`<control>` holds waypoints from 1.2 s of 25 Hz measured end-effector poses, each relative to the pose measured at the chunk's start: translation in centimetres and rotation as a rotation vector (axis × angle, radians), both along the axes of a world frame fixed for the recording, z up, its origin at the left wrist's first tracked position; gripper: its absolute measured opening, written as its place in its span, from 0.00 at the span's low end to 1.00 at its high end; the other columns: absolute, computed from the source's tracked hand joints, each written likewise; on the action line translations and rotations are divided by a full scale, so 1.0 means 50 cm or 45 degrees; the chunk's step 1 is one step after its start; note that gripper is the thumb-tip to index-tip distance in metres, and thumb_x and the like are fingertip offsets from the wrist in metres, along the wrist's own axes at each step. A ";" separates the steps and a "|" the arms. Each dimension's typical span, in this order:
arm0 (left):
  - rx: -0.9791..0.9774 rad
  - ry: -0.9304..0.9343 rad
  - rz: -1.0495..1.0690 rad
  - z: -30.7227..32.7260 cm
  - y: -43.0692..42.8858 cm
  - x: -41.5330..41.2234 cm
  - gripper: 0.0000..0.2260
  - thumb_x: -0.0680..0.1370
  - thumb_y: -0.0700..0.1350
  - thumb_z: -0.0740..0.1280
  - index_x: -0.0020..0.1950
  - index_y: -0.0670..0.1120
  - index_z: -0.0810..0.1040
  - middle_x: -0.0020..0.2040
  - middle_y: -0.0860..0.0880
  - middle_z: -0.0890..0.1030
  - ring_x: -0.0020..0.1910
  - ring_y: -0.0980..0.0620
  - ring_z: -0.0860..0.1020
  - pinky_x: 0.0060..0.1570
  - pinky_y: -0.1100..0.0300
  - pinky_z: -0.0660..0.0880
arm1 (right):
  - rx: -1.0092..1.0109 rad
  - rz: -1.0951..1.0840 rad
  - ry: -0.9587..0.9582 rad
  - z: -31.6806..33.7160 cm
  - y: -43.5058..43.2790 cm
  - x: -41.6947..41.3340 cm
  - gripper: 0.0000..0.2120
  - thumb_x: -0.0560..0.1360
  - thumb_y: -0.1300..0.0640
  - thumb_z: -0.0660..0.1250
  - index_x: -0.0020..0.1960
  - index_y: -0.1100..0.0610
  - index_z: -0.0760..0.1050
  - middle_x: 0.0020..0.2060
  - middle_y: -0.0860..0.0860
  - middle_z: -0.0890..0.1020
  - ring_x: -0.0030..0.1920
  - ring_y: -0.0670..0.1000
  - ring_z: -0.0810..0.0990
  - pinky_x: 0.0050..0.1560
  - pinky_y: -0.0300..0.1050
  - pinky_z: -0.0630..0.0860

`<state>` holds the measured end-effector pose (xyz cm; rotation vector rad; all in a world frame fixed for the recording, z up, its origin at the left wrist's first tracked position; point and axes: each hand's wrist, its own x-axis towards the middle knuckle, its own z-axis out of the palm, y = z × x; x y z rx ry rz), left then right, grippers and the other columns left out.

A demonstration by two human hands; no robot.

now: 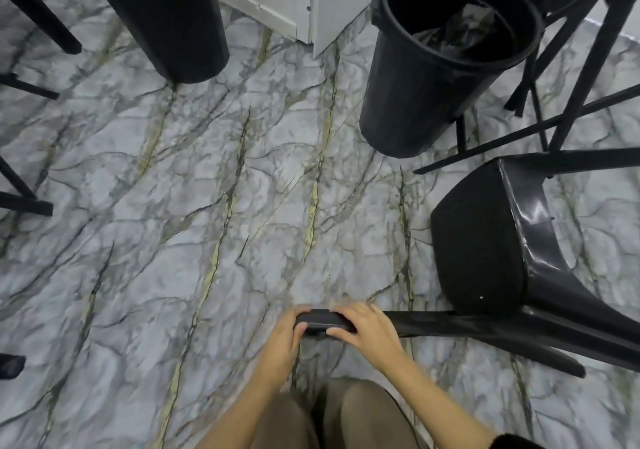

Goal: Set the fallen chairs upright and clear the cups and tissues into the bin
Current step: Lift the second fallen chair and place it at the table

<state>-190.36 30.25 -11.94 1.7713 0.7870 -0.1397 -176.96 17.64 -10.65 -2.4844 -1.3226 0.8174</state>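
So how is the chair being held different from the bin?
The chair lies tipped on its side; the bin stands on its base. Both hands, left and right, grip the chair's top edge; nothing touches the bin. The chair has thin legs; the bin is a round tub. Both are black.

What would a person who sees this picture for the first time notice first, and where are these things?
First, the fallen chair lying on its side at the right, with both the left hand and the right hand closed on the end of one of its parts at bottom centre. Next, the black bin standing open at the upper right, lined with a dark bag. All of it lies on a veined marble floor.
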 end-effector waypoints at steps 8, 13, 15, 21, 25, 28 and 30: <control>0.059 -0.101 0.083 0.302 -0.007 -0.020 0.07 0.76 0.59 0.56 0.53 0.67 0.68 0.54 0.59 0.77 0.55 0.62 0.75 0.57 0.60 0.74 | 0.384 -0.264 0.019 0.271 -0.015 -0.029 0.30 0.70 0.28 0.52 0.52 0.49 0.79 0.42 0.44 0.84 0.46 0.41 0.73 0.48 0.29 0.60; 0.451 -0.397 0.092 0.640 0.045 0.035 0.17 0.73 0.62 0.57 0.54 0.56 0.76 0.46 0.66 0.75 0.51 0.69 0.72 0.52 0.67 0.71 | 0.843 -0.557 0.134 0.565 0.028 -0.032 0.27 0.68 0.29 0.59 0.49 0.50 0.81 0.37 0.31 0.76 0.42 0.29 0.73 0.46 0.25 0.65; 0.653 -0.509 0.028 0.769 0.020 0.039 0.17 0.73 0.58 0.59 0.53 0.51 0.79 0.43 0.64 0.75 0.48 0.67 0.72 0.51 0.73 0.67 | 1.005 -0.685 0.205 0.662 -0.002 -0.047 0.25 0.67 0.30 0.62 0.49 0.48 0.81 0.36 0.32 0.80 0.42 0.35 0.76 0.45 0.29 0.68; 0.638 -0.441 -0.505 0.967 -0.113 0.015 0.27 0.65 0.70 0.51 0.57 0.63 0.74 0.46 0.70 0.74 0.57 0.69 0.69 0.44 0.78 0.67 | 1.193 -0.924 0.416 0.802 -0.203 -0.098 0.21 0.60 0.29 0.67 0.46 0.40 0.81 0.38 0.41 0.83 0.42 0.50 0.79 0.45 0.41 0.74; 0.538 -0.477 -0.704 0.996 -0.187 0.012 0.27 0.69 0.72 0.52 0.64 0.63 0.69 0.54 0.69 0.75 0.57 0.65 0.73 0.49 0.73 0.71 | 1.135 -0.953 0.431 0.851 -0.330 -0.082 0.23 0.59 0.27 0.68 0.48 0.39 0.80 0.42 0.44 0.82 0.45 0.47 0.80 0.48 0.42 0.75; 0.480 -0.542 -0.746 1.020 -0.270 0.046 0.19 0.76 0.57 0.60 0.67 0.58 0.68 0.59 0.63 0.76 0.57 0.63 0.75 0.56 0.67 0.73 | 1.145 -0.867 0.411 0.900 -0.398 -0.076 0.25 0.61 0.29 0.67 0.53 0.41 0.77 0.47 0.48 0.80 0.50 0.50 0.80 0.51 0.42 0.75; 0.474 -0.601 -0.859 1.032 -0.326 0.065 0.20 0.77 0.57 0.59 0.69 0.58 0.66 0.61 0.61 0.75 0.57 0.62 0.76 0.57 0.62 0.74 | 1.190 -0.849 0.372 0.930 -0.437 -0.074 0.24 0.63 0.31 0.67 0.53 0.44 0.77 0.47 0.48 0.80 0.50 0.52 0.79 0.51 0.42 0.75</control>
